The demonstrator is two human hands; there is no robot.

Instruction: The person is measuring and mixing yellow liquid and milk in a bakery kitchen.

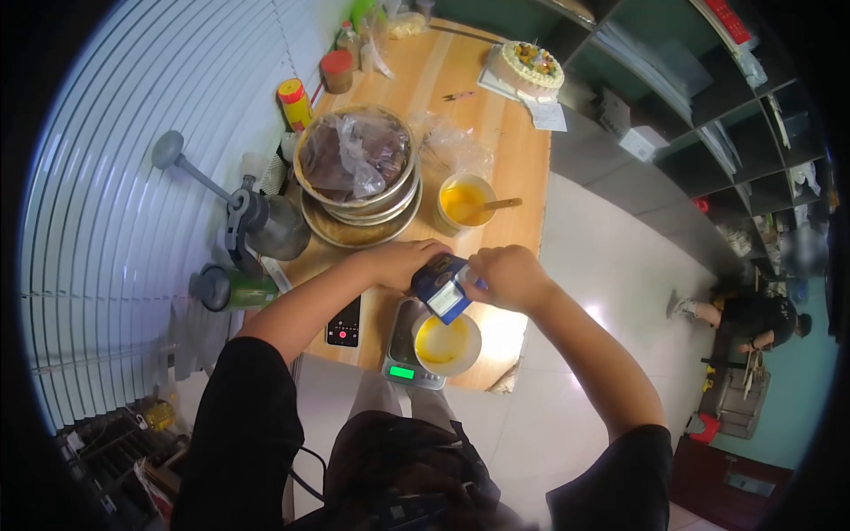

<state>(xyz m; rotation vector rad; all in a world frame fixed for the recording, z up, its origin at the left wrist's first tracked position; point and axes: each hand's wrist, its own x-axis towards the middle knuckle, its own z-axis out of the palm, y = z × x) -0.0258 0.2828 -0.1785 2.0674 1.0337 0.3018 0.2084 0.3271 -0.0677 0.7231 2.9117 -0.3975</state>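
Note:
Above a white bowl [447, 346] with some yellow contents, a dark blue carton [440, 285] with a white label is held tilted. My left hand [409, 264] grips the carton's far left side. At its right end, my right hand [509, 279] has its fingers closed by the carton's top corner; what they pinch is too small to make out. The bowl rests on a kitchen scale [401, 358] with a lit green display. Beyond the carton stands a second bowl [450, 227] of yellow liquid, with a wooden-handled tool [502, 203] in it.
Stacked round pans [335, 232] covered in plastic stand at the back left, near glass jugs [276, 228]. A phone [343, 329] lies left of the scale. A decorated cake [529, 71] sits at the far end. Another person [768, 320] is at the far right.

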